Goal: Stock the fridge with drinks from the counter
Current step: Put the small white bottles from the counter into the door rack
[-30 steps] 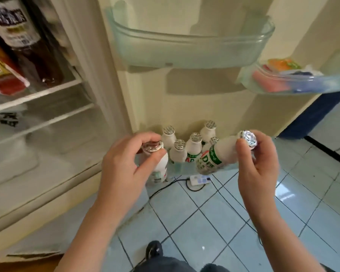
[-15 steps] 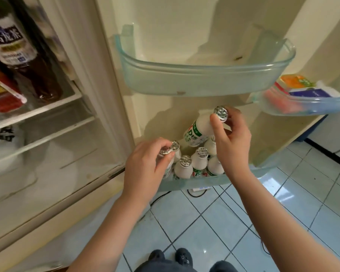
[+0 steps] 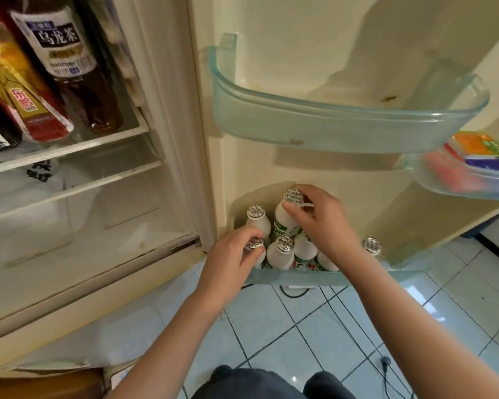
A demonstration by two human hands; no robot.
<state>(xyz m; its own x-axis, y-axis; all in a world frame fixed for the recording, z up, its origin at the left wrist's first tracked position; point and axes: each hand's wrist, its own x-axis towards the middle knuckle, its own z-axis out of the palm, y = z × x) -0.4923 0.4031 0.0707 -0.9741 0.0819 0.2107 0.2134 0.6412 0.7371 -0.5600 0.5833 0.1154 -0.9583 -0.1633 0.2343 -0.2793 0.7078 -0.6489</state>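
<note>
Low in the middle of the frame, the left hand [image 3: 231, 262] pinches the foil-capped neck of a small white bottle [image 3: 254, 243] in the bottom door shelf [image 3: 363, 276]. The right hand [image 3: 321, 223] grips a second bottle [image 3: 284, 218] by its neck, raised above the other bottles [image 3: 281, 254] there.

The lowest translucent pale-green plastic door bin [image 3: 357, 276] holds a cluster of small white plastic bottles with silver foil lids [image 3: 281, 253], standing close together. A similar plastic bin [image 3: 450, 188] further right holds orange, red and blue packets [image 3: 473, 148]. The white-rimmed glass fridge shelf [image 3: 78, 146] carries a dark brown tea bottle [image 3: 69, 67] and a yellow-and-red labelled bottle [image 3: 32, 110].
</note>
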